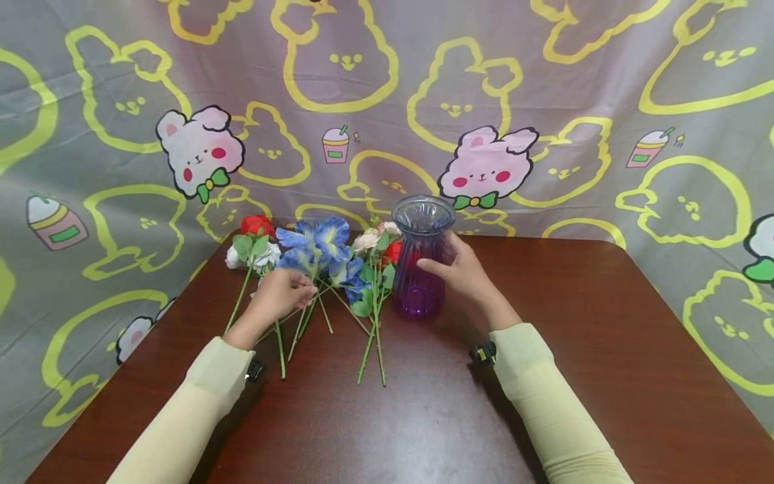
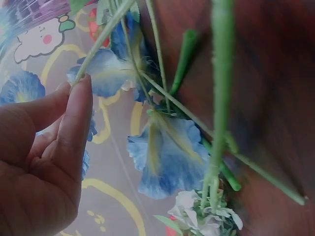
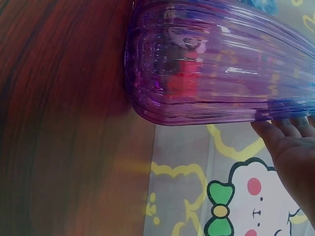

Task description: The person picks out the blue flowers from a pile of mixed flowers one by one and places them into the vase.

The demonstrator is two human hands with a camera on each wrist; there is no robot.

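Observation:
My left hand [image 1: 281,296] is over the flowers and pinches a thin green flower stem [image 2: 101,44] between thumb and fingertips. I cannot tell which bloom it belongs to. Blue iris-like flowers [image 1: 320,242] lie just beyond this hand, their stems crossing. My right hand [image 1: 462,269] holds the ribbed glass vase [image 1: 417,296] from its right side, thumb across the front and fingers behind. The vase stands upright, purple at the base and clearer at its flared rim. In the right wrist view, fingertips meet the vase wall [image 3: 206,108].
A red flower [image 1: 256,225] and white flowers [image 1: 266,257] lie at the back left of the brown table [image 1: 544,376]. Pale pink flowers [image 1: 366,240] and another red flower [image 1: 393,253] lie against the vase's left side. A cartoon-printed cloth [image 1: 387,134] hangs behind.

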